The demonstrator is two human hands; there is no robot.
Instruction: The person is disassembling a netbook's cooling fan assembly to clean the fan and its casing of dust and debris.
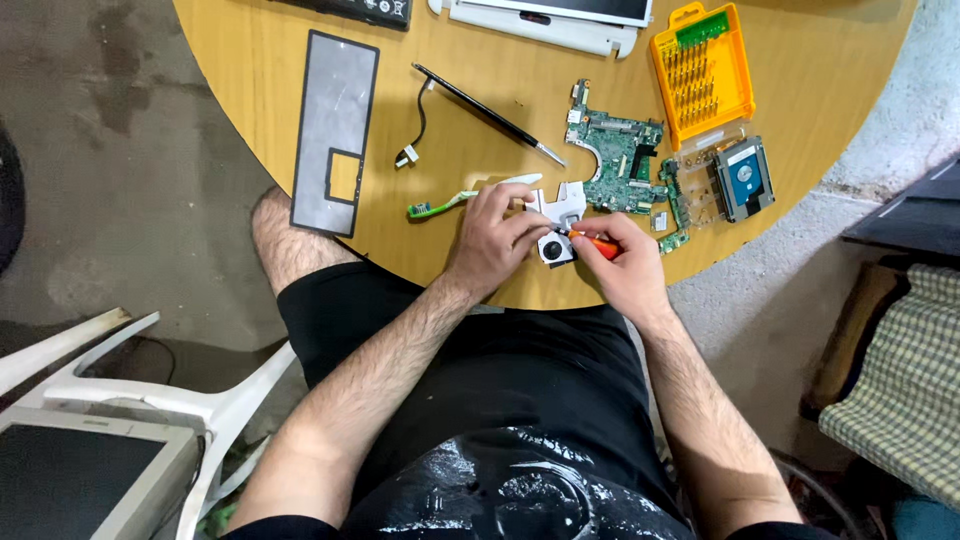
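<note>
My left hand [497, 235] presses down on a small cooling fan with a white metal bracket [556, 212] at the near edge of the round wooden table [250, 80]. My right hand [625, 262] grips an orange-handled screwdriver [598, 244], its tip on the fan. A green circuit board [620, 155] lies just beyond the fan. A green-and-white toothbrush [450, 202] lies to the left of my left hand.
A yellow screwdriver-bit case [702, 70] stands open at the far right, a hard drive [742, 176] below it. A grey keyboard backing sheet [334, 130] lies at the left, a thin black tool [485, 110] mid-table. A white plastic chair [150, 400] stands lower left.
</note>
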